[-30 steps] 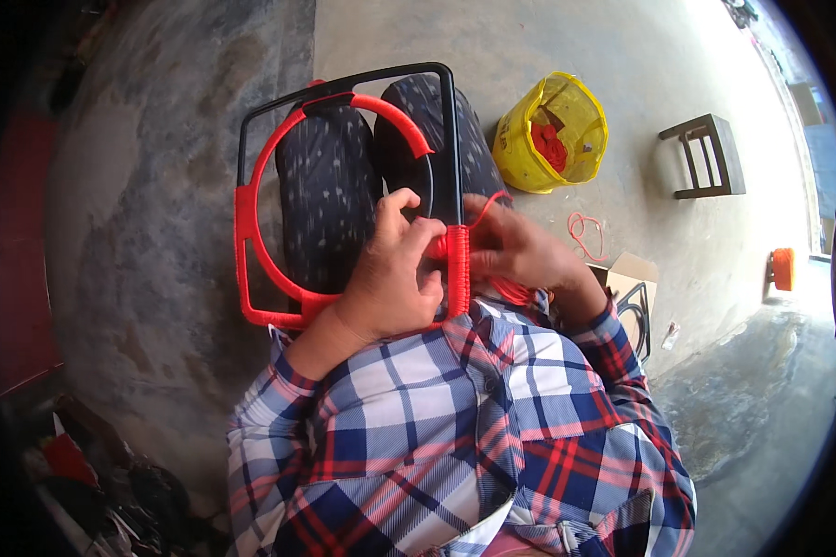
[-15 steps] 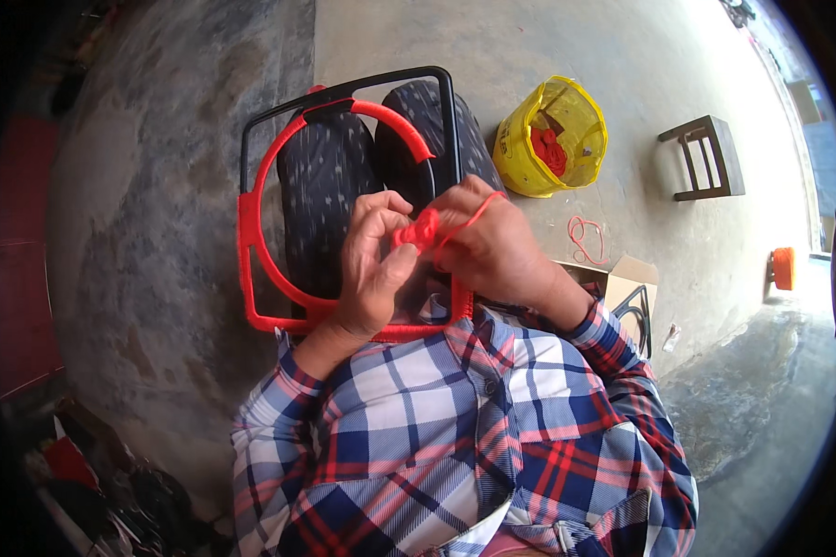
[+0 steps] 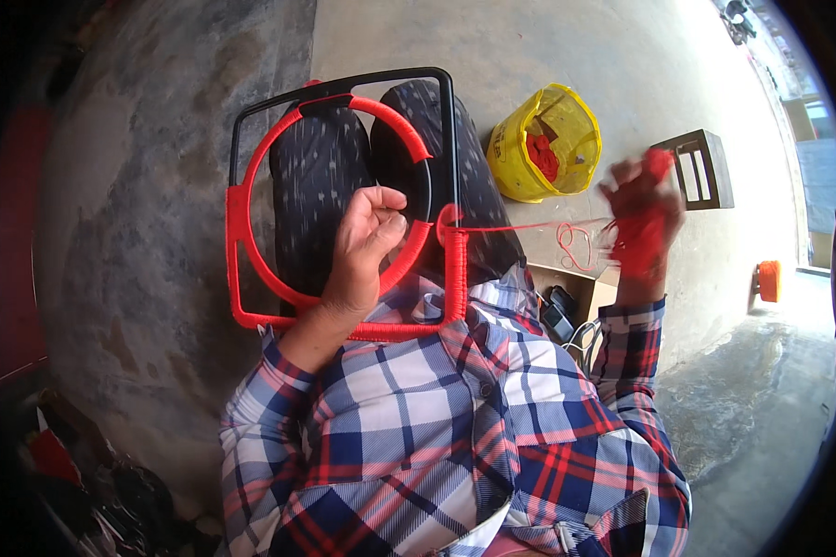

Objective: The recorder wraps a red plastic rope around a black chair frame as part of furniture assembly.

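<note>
On my lap rests a black rectangular frame [image 3: 344, 85] with a ring [image 3: 277, 148] inside it. Red cord wraps much of both, while the frame's top and part of its right side stay bare black. My left hand [image 3: 362, 243] is over the ring's lower right part, its fingers curled closed with nothing visible in them. Out to the right, my right hand [image 3: 648, 197] is smeared by motion and closed on a bundle of red cord [image 3: 639, 243]. From it a taut strand [image 3: 520, 226] runs to a loop [image 3: 449, 219] at the frame's right side.
A yellow bucket [image 3: 508, 165] holding red cord [image 3: 542, 156] stands beyond my knees. To the right are a dark stool [image 3: 715, 167] and an orange object [image 3: 769, 280]. A cardboard box [image 3: 604, 291] with dark items sits beside me; a thin red loop [image 3: 576, 264] lies near it.
My right hand has swung from the frame out to the right with the red cord bundle, drawing a strand straight. My left hand has stayed near the ring, its fingers now off the cord.
</note>
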`<control>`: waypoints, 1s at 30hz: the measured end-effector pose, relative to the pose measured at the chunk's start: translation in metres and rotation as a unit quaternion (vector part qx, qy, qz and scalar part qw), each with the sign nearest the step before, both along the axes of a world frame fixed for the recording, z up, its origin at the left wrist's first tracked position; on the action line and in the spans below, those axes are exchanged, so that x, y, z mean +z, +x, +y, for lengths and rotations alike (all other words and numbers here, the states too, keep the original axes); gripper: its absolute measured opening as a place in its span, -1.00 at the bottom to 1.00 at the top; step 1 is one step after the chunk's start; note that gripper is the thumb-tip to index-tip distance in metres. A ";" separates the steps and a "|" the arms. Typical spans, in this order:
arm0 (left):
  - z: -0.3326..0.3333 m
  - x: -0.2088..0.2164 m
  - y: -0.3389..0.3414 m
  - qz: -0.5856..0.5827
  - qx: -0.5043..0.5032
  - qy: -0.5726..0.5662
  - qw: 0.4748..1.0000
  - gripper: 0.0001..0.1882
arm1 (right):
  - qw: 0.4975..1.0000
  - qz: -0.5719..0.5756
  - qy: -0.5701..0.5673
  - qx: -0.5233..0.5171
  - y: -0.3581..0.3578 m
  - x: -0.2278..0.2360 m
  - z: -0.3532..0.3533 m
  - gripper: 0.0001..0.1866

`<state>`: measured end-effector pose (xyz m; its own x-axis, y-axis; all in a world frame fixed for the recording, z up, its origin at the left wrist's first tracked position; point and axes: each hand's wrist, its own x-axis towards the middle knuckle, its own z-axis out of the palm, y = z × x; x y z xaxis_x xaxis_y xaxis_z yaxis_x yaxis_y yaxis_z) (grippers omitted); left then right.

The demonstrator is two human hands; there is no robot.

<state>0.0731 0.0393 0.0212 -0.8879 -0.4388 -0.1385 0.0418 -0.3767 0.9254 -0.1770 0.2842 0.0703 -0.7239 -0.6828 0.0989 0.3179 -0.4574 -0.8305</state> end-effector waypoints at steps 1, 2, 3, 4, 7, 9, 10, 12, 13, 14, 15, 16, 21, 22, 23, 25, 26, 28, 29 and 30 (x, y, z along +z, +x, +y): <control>0.000 0.000 -0.001 0.000 0.000 0.000 1.000 -0.69 | 0.987 -0.083 -0.089 -0.103 0.000 0.008 -0.004 -0.75; 0.002 0.001 -0.003 -0.006 0.011 -0.005 1.000 -0.69 | 0.987 -0.084 -0.089 -0.103 -0.020 -0.004 0.008 -0.75; 0.004 0.002 -0.007 -0.009 0.014 -0.010 1.000 -0.69 | 0.975 -0.128 -0.171 -0.052 -0.052 -0.025 0.036 -0.79; 0.005 0.003 -0.011 -0.009 0.012 -0.010 1.000 -0.69 | 0.952 -0.173 -0.251 0.003 -0.071 -0.037 0.051 -0.83; 0.006 0.002 -0.015 -0.051 -0.007 0.034 0.998 -0.71 | 0.990 -0.051 0.018 -0.130 -0.040 -0.049 0.032 -0.83; 0.001 0.011 -0.014 -0.103 -0.140 0.094 0.980 -0.75 | 0.983 -0.069 0.164 -0.044 0.010 -0.046 0.001 -0.82; 0.003 0.008 -0.017 -0.108 -0.138 0.089 0.981 -0.81 | 0.970 -0.034 0.242 0.005 0.034 -0.046 -0.014 -0.82; 0.003 0.010 -0.021 -0.137 -0.147 0.072 0.977 -0.83 | 0.945 0.023 0.303 0.118 0.072 -0.047 -0.043 -0.79; 0.002 0.011 -0.023 -0.160 -0.153 0.056 0.974 -0.83 | 0.939 0.048 0.287 0.184 0.083 -0.047 -0.054 -0.78; 0.002 0.012 -0.024 -0.163 -0.154 0.053 0.973 -0.83 | 0.940 0.046 0.284 0.183 0.084 -0.046 -0.057 -0.78; 0.004 0.013 -0.026 -0.173 -0.149 0.054 0.972 -0.82 | 0.946 0.041 0.288 0.144 0.083 -0.044 -0.058 -0.83; 0.005 0.014 -0.027 -0.182 -0.144 0.055 0.971 -0.80 | 0.950 0.036 0.291 0.105 0.081 -0.043 -0.060 -0.88; 0.003 0.022 -0.030 -0.165 -0.136 0.154 0.965 -0.87 | 0.960 0.004 0.271 0.073 0.064 -0.049 -0.034 -0.80; 0.002 0.025 -0.029 -0.162 -0.127 0.188 0.960 -0.89 | 0.955 -0.008 0.288 0.069 0.070 -0.047 -0.026 -0.80; 0.002 0.022 -0.029 -0.160 -0.125 0.190 0.961 -0.89 | 0.950 -0.020 0.305 0.066 0.074 -0.047 -0.018 -0.79; 0.003 0.015 -0.028 -0.166 -0.170 0.188 0.953 -0.92 | 0.953 -0.026 0.289 0.082 0.074 -0.059 -0.010 -0.84; 0.005 0.014 -0.028 -0.176 -0.167 0.180 0.953 -0.92 | 0.948 -0.042 0.309 0.064 0.071 -0.063 -0.010 -0.86; 0.000 0.012 -0.026 -0.157 -0.163 0.179 0.957 -0.92 | 0.946 -0.046 0.317 0.037 0.062 -0.058 -0.020 -0.90; -0.002 0.012 -0.026 -0.139 -0.157 0.178 0.961 -0.91 | 0.947 -0.046 0.317 0.034 0.054 -0.060 -0.020 -0.90; 0.000 0.015 -0.025 -0.142 -0.131 0.201 0.960 -0.90 | 0.964 -0.049 0.261 -0.015 0.044 -0.060 -0.021 -0.90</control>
<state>0.0477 0.0395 0.0363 -0.8616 -0.0657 -0.5032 -0.3364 -0.6686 0.6632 -0.1327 0.2636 0.0100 -0.7327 -0.5992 -0.3227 0.4001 0.0044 -0.9165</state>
